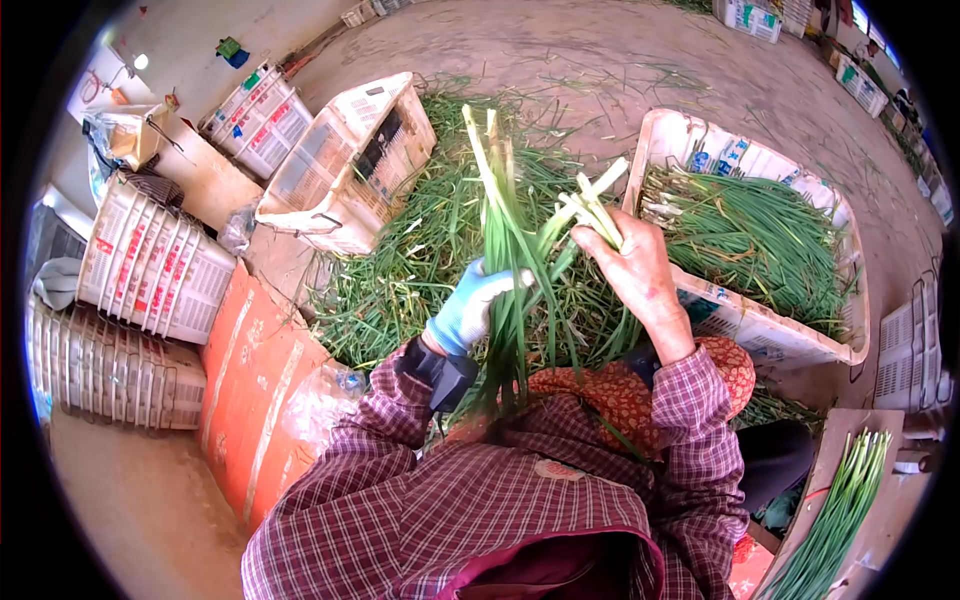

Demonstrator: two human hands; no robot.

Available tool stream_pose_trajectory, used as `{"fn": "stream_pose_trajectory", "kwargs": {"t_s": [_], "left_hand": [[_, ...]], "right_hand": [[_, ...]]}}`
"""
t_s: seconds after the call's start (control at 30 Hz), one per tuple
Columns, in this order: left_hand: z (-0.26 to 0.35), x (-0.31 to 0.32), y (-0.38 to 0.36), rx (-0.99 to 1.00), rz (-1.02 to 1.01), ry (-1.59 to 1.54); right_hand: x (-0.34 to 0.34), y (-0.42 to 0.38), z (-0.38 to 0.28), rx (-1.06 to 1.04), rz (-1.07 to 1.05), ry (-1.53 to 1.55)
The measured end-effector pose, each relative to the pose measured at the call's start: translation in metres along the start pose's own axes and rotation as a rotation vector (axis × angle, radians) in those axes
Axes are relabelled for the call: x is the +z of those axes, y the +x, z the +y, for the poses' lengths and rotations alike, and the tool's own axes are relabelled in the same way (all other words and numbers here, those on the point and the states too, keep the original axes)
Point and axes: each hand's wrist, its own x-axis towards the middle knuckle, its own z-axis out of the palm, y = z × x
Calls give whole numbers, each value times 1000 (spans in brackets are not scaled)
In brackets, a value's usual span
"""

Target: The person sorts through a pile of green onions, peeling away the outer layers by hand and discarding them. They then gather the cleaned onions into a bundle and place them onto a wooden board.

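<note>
In the head view, my left hand (474, 303), in a blue and white glove, is closed round a bunch of long green stalks (510, 250) with pale ends pointing up. Bare, my right hand (632, 262) pinches several thick pale stalk ends (592, 205) just right of that bunch. Their green parts cross toward the stalks in my left hand. Beneath both hands lies a heap of loose green leaves (400, 290).
A white crate (856, 300) of green stalks stands at the right. More stalks (840, 510) lie on a board (880, 540) at lower right. An empty crate (310, 190) and stacked crates (150, 260) stand at the left, beside an orange-red sheet (255, 390).
</note>
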Motion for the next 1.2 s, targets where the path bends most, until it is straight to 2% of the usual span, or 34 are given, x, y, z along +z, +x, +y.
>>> {"fn": "stream_pose_trajectory", "kwargs": {"t_s": [0.07, 0.17, 0.27, 0.33, 0.37, 0.47, 0.5, 0.53, 0.6, 0.67, 0.83, 0.87, 0.9, 0.93, 1.03, 1.07, 1.13, 1.2], "left_hand": [[4, -12, -2, -40, -58, -20], [5, -15, -7, 39, 47, -11], [5, -42, -10, 46, 114, 33], [7, -52, -13, 29, 110, -5], [4, -55, -12, 74, 106, 30], [5, -34, -13, 40, 43, 59], [1, -23, -12, 30, 39, -21], [-2, -16, -8, 3, 25, -23], [-4, 0, -7, -24, -16, 22], [-5, 5, -5, -65, -107, 54], [1, 12, -8, -142, -128, 53], [-2, 9, -6, -141, -127, 52], [-8, 2, -1, -82, -74, 80], [-12, -4, 2, -21, -16, 107], [-12, -16, 4, 27, 61, 112], [-11, -20, 5, 49, 93, 115], [-16, -27, 8, 6, 104, 140], [-24, -25, 13, 65, 20, 229]], "right_hand": [[-10, 2, 6, 11, 10, -35], [-28, 5, 11, -121, 222, -184], [-61, 14, 47, -85, 437, -400], [-77, 14, 65, -55, 455, -620], [-76, 11, 71, 18, 417, -619], [-42, 4, 31, 97, 374, -231], [-30, 2, 20, 124, 355, -129], [-17, 4, 16, 163, 318, 100], [-2, 7, 16, 134, 263, 119], [3, 9, 21, 274, 82, 418], [-4, 4, 29, 276, 192, 432], [-15, 4, 28, 252, 237, 334], [-28, 8, 36, 297, 297, 291], [-43, 12, 49, 248, 395, 268], [-90, 14, 26, 207, 626, 311], [-97, 20, 26, 75, 732, 309], [-99, 23, 18, -66, 700, 245], [-81, 20, 8, -53, 498, 217]]}}
